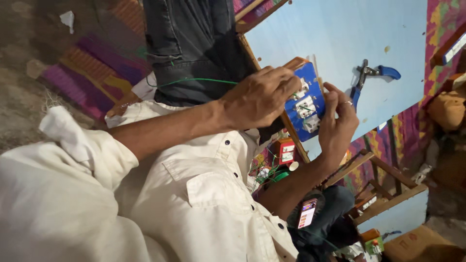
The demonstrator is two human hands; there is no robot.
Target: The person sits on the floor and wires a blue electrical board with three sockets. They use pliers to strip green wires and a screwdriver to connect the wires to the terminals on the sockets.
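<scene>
My left hand [259, 97] reaches across from the left, and its fingers pinch at the white switches on a small blue switch plate [307, 104] fixed to a wooden box. My right hand [337, 123], with a ring on one finger, holds the plate's right edge and steadies it. A thin green wire [194, 80] runs from the left towards my left hand. The plate stands on edge against a large light-blue board [340, 34]. My fingers hide the wire's end.
Blue-handled pliers [371, 77] lie on the light-blue board just right of my hands. A phone with a lit screen [307, 213] rests on my lap. A small red box [286, 150], a wooden frame [383, 194] and a cardboard box [417, 242] sit on a colourful woven mat [97, 73].
</scene>
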